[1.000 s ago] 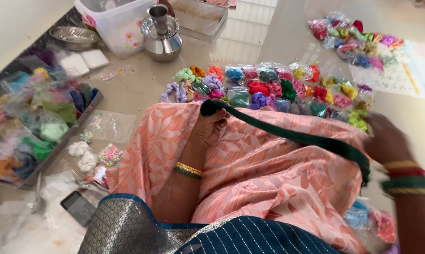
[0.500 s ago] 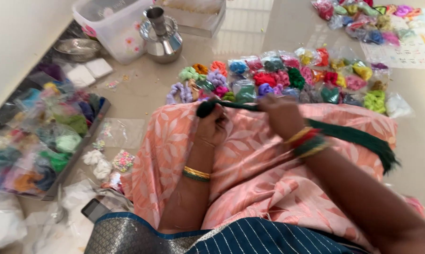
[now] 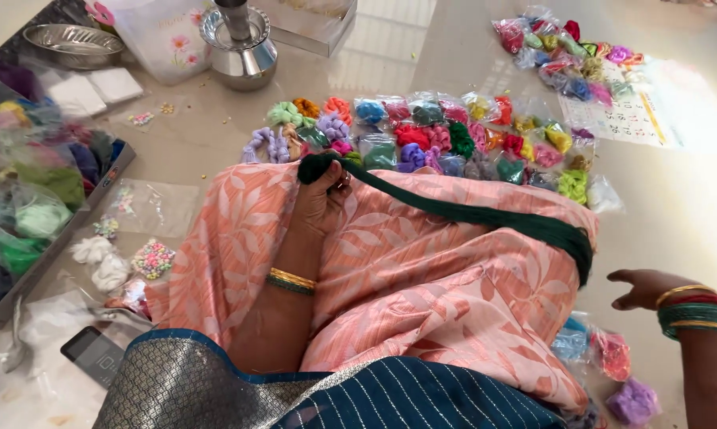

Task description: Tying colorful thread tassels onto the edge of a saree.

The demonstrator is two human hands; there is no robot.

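My left hand is closed around one end of a long dark green skein of thread, which stretches to the right across my lap, over peach floral cloth. The far end of the skein loops at the knee on the right. My right hand, with green and red bangles on its wrist, hovers low at the right, fingers loosely apart, holding nothing and apart from the skein. A gold bangle circles my left wrist.
Several small bags of coloured thread lie in rows on the shiny floor ahead, more at the far right. A tray of thread bags sits left, a steel pot and bowl behind. A phone and bead packets lie near left.
My right hand has let go of the green skein near my left hand and swung out to the right, down beside my knee. My left hand keeps its grip.
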